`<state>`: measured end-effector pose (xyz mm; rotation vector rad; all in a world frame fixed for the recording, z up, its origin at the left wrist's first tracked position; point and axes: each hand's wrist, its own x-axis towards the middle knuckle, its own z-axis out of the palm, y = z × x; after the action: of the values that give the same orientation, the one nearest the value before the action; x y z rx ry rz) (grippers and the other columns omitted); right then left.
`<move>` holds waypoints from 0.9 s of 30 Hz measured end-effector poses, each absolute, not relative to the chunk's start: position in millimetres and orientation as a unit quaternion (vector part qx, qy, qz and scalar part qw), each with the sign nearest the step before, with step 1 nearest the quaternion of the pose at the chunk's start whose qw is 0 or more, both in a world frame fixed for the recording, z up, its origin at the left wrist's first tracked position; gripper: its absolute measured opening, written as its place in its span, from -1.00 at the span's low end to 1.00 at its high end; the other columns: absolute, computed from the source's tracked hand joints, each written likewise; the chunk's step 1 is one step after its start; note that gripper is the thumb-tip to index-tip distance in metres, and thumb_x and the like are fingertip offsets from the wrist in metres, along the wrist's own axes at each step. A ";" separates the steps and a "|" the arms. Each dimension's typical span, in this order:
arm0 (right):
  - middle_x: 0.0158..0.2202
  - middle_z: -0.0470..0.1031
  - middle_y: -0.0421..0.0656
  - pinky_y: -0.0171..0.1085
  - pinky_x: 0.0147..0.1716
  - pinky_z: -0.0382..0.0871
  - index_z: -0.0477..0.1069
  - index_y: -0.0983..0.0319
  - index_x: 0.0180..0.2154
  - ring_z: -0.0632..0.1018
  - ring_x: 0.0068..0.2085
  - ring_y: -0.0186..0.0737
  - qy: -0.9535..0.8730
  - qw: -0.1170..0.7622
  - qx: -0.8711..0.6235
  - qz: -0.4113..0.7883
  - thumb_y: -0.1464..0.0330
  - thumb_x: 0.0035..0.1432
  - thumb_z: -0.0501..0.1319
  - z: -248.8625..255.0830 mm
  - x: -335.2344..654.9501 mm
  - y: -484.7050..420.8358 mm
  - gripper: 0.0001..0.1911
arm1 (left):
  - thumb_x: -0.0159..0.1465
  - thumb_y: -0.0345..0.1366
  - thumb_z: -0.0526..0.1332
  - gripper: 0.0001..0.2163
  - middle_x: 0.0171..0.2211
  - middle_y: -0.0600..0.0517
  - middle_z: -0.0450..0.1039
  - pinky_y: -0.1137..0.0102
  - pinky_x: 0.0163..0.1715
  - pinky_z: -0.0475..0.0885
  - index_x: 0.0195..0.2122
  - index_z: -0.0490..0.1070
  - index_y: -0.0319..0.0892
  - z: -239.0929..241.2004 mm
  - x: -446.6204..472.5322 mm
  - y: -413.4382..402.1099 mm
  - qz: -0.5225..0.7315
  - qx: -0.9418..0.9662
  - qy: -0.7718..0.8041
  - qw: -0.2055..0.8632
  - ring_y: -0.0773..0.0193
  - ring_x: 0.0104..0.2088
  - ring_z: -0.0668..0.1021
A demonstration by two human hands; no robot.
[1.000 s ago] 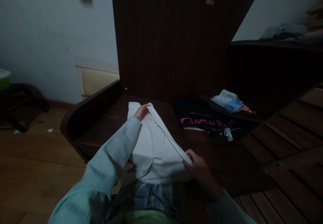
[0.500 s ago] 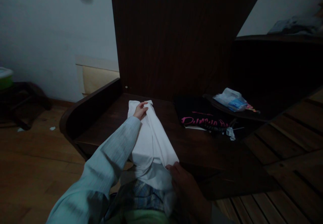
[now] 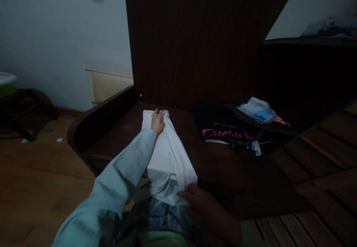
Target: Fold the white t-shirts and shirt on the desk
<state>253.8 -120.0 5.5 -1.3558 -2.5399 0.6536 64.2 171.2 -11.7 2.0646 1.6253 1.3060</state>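
Note:
A white cloth garment (image 3: 160,156) lies lengthwise on the dark wooden bench, folded over itself, and its near end hangs past the front edge towards my lap. My left hand (image 3: 158,122) rests on the far end of the garment, fingers spread and pressed onto the fabric. Down at the near right corner, my right hand (image 3: 202,204) has its fingers closed at the garment's lower edge. Shadow hides part of that grip. A long, light blue-grey sleeve covers my left arm.
On the bench (image 3: 111,139) to the right lies a black folded cloth with pink lettering (image 3: 223,132). A clear and blue plastic packet (image 3: 258,111) sits beside it. A raised side rail (image 3: 97,115) bounds the bench's left end. A stool (image 3: 22,107) bears a green container (image 3: 7,87).
My left hand has turned and its fingers have spread on the garment's far end. My right hand has shifted slightly down, its fingertips reaching further left along the near edge.

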 end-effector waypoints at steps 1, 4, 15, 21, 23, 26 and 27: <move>-0.21 0.41 -0.14 -0.34 -0.26 0.31 0.31 0.13 -0.05 0.45 -0.25 -0.28 -0.850 0.111 -0.457 0.239 0.40 0.08 0.11 9.1 256.5 -115.6 -0.65 | -0.02 -0.56 0.10 -0.47 0.18 -0.13 0.07 0.17 0.13 0.12 0.05 0.25 -0.22 -10.2 65.0 167.8 0.414 0.711 0.564 0.069 0.04 0.16 0.17; -0.32 0.43 -0.17 -0.35 -0.30 0.29 0.36 0.17 -0.12 0.45 -0.33 -0.31 -0.811 0.182 -0.503 0.237 0.34 0.15 0.05 18.5 266.9 -94.4 -0.74 | 0.14 -0.42 0.06 -0.64 0.13 -0.12 0.16 0.20 0.08 0.18 -0.01 0.31 -0.20 -5.6 68.1 159.3 0.300 0.745 0.595 0.033 0.07 0.11 0.24; -0.50 0.36 -0.24 -0.37 -0.45 0.11 0.29 0.22 -0.45 0.36 -0.46 -0.35 -0.797 0.092 -0.575 0.161 0.30 0.13 0.07 14.9 257.4 -80.1 -0.83 | 0.24 -0.25 -0.02 -0.64 0.18 -0.15 0.10 0.15 0.07 0.16 0.03 0.24 -0.24 -2.9 70.9 144.9 0.163 0.794 0.585 0.016 0.03 0.15 0.19; -0.55 0.38 -0.26 -0.41 -0.50 0.10 0.35 0.24 -0.51 0.36 -0.50 -0.39 -0.824 0.106 -0.491 0.263 0.23 0.13 0.09 37.7 251.9 -67.4 -0.74 | 0.22 -0.38 -0.03 -0.69 0.08 -0.17 0.25 0.27 0.09 0.19 -0.03 0.29 -0.30 -10.6 67.4 129.8 0.210 0.848 0.485 0.043 0.16 0.08 0.32; -0.56 0.39 -0.25 -0.41 -0.51 0.11 0.39 0.25 -0.45 0.37 -0.51 -0.39 -0.795 0.169 -0.529 0.243 0.24 0.14 0.06 46.3 254.4 -34.2 -0.74 | 0.21 -0.41 -0.05 -0.68 0.05 -0.17 0.29 0.29 0.08 0.22 -0.03 0.29 -0.31 -15.0 66.7 124.3 0.237 0.859 0.449 0.068 0.19 0.06 0.35; -0.59 0.38 -0.27 -0.41 -0.47 0.18 0.40 0.26 -0.23 0.40 -0.51 -0.37 -0.769 0.226 -0.563 0.200 0.34 0.15 0.05 51.9 255.7 31.9 -0.78 | 0.21 -0.43 -0.07 -0.67 0.02 -0.16 0.32 0.29 0.05 0.27 -0.01 0.26 -0.29 -20.5 66.1 116.5 0.279 0.866 0.403 0.099 0.20 0.03 0.37; -0.58 0.39 -0.26 -0.41 -0.45 0.20 0.38 0.26 -0.16 0.42 -0.49 -0.36 -0.762 0.224 -0.578 0.185 0.36 0.14 0.06 51.6 255.0 54.3 -0.76 | 0.21 -0.43 -0.07 -0.66 0.01 -0.16 0.32 0.28 0.04 0.28 0.00 0.26 -0.29 -21.8 65.9 114.5 0.290 0.866 0.393 0.106 0.20 0.03 0.38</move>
<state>255.0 54.3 51.6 -1.5967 -2.1038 0.5116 65.9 114.5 -21.8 2.5511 1.1582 0.8548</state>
